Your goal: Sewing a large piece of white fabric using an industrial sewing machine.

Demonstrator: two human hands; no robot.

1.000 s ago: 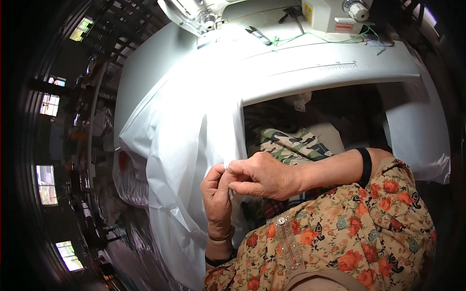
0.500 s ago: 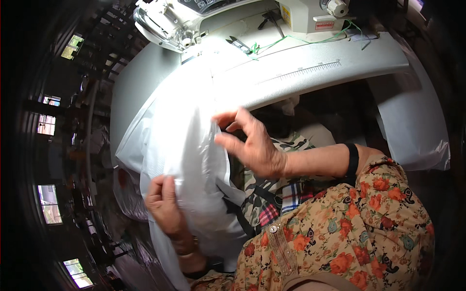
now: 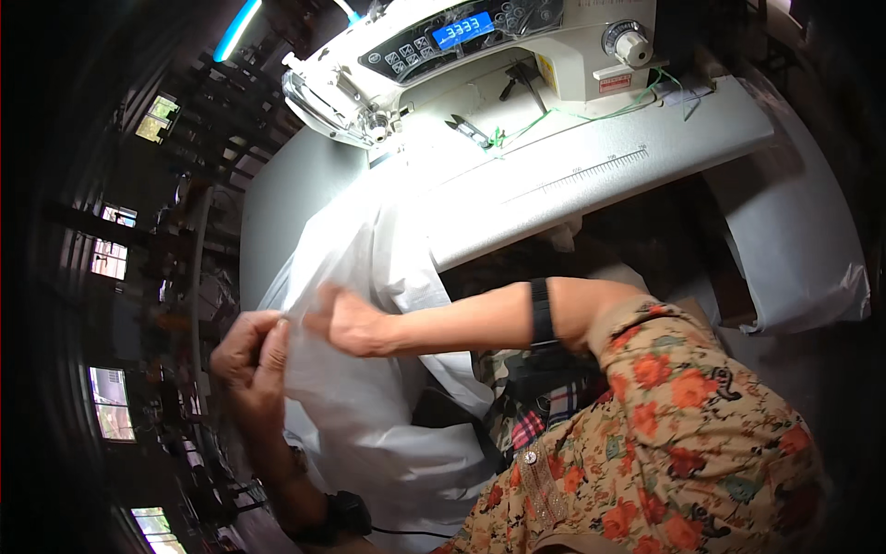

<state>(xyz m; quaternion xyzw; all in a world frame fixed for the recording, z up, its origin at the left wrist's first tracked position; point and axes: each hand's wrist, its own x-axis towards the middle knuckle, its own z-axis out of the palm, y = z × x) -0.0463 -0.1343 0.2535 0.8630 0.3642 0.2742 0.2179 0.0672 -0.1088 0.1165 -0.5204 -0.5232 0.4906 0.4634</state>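
A large sheet of white fabric (image 3: 360, 406) hangs in loose folds from the sewing machine's bed down over my lap. At its left edge my left hand (image 3: 254, 360) is closed, with thumb and forefinger pinching the cloth. Close beside it, my right hand (image 3: 355, 323) is curled closed on the same fabric, its fingertips blurred by motion. Above both hands stands the white sewing machine (image 3: 369, 115), its needle area washed out by a bright lamp. The fabric's upper end lies near that glare.
Thread snips (image 3: 469, 131) and green thread (image 3: 572, 113) lie on the machine bed, near a dark tool (image 3: 526, 83). The grey table edge (image 3: 591, 203) runs along the right. Camouflage and plaid cloth (image 3: 554, 406) rests at my lap. White sheeting (image 3: 794, 249) hangs at the far right.
My right hand has moved left and down, from open beside the fabric's right edge to closed near my left hand. The left hand has shifted left, and the fabric is pulled into new folds.
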